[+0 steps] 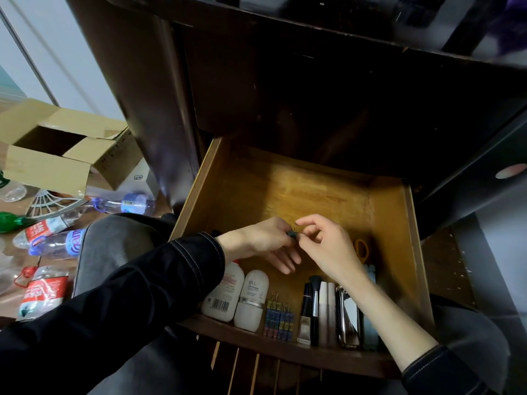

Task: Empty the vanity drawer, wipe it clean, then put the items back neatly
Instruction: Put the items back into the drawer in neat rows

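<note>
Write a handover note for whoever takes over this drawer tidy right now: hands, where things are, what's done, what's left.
Left hand and right hand: both pinch a small dark object over the middle of the wooden drawer.
Front row: two white bottles, coloured binder clips, black makeup brushes, shiny chrome tool; orange-handled scissors by the right wall.
Done: most items appear lined up back inside; wiping cannot be confirmed.
Left: place the small dark object neatly.

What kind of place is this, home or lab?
Probably a lived-in home room, not a lab: an open wooden drawer holds lotion bottles and makeup brushes, and a cardboard box and plastic bottles lie on the floor at left.
</note>
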`<action>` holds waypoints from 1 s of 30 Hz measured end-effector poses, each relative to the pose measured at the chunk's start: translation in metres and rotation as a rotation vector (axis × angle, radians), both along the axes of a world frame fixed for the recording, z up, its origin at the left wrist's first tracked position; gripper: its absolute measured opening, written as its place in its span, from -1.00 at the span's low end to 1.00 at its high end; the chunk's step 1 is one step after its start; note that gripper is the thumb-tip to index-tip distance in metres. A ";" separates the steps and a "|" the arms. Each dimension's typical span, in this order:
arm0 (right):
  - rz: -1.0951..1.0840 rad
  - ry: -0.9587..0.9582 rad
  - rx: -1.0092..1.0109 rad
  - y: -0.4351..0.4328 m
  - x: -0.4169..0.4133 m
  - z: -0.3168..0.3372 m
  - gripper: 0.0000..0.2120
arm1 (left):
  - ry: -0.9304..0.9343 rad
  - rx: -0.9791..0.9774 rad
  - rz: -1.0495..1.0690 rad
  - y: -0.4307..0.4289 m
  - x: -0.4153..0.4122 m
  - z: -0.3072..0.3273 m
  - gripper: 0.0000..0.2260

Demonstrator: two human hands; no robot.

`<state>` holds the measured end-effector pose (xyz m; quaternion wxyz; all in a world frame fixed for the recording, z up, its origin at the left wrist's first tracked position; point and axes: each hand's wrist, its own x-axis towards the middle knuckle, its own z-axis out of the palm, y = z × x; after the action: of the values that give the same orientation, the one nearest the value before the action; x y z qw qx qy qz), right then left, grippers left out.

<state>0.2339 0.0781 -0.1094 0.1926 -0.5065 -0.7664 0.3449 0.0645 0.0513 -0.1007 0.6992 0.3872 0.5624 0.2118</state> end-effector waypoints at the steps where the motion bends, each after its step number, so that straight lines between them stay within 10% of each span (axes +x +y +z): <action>1: 0.004 0.003 0.011 0.000 0.001 0.000 -0.82 | 0.037 0.016 -0.014 0.000 0.000 -0.001 -0.81; 10: 0.077 -0.145 0.081 0.000 0.003 0.000 -0.90 | 0.454 0.222 -0.295 0.003 -0.006 0.002 -0.86; 14: 0.204 -0.273 -0.198 0.005 0.009 0.001 -0.88 | 0.653 0.316 -0.434 -0.005 -0.019 0.001 -0.89; 30: 0.556 -0.459 -0.475 -0.009 0.006 -0.009 -0.88 | 0.694 0.255 -0.790 -0.026 0.003 -0.003 -0.89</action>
<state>0.2398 0.0689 -0.1188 -0.2052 -0.3747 -0.7960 0.4288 0.0673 0.0249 -0.1036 0.4462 0.6981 0.5419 -0.1409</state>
